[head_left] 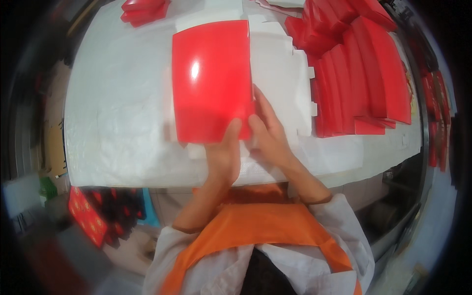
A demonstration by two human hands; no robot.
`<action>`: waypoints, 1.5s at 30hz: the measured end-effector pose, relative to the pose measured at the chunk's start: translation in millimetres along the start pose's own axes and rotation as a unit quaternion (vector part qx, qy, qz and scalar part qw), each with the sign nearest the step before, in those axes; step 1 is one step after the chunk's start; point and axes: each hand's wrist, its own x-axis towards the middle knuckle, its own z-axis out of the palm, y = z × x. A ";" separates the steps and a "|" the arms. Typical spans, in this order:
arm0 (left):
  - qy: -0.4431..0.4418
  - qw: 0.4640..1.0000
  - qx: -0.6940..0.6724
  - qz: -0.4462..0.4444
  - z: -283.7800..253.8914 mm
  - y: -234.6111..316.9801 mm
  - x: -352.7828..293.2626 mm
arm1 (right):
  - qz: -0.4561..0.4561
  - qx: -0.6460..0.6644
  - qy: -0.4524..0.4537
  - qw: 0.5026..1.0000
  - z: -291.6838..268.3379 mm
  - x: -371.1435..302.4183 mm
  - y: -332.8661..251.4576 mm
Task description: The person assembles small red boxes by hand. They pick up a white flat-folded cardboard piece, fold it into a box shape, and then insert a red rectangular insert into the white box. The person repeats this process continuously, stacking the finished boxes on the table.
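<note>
Over the white worktop (113, 132), the red box (211, 78) at upper centre stretches lengthwise up the frame from both grips, left hand (223, 150) grasping its lower edge, right hand (272, 138) its lower-right corner.

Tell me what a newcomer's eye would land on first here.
Probably the glossy red rectangular piece, held near its lower edge by the left hand and right hand, at the upper middle of the view. Next, the red boxes packed together on the right of the white table, then the orange apron at the lower middle.
</note>
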 end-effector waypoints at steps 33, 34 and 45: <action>-0.034 0.989 -0.137 -0.035 7.1 -2.4 -10.6 | -0.023 -0.056 0.029 0.998 12.9 -13.8 -5.0; -0.039 0.989 -0.140 -0.033 5.3 -2.1 -8.9 | -0.042 -0.069 0.024 0.996 11.0 -14.9 -2.1; -0.022 0.988 -0.139 -0.061 3.3 -11.5 -9.1 | -0.079 -0.112 0.071 0.988 11.5 -15.9 7.7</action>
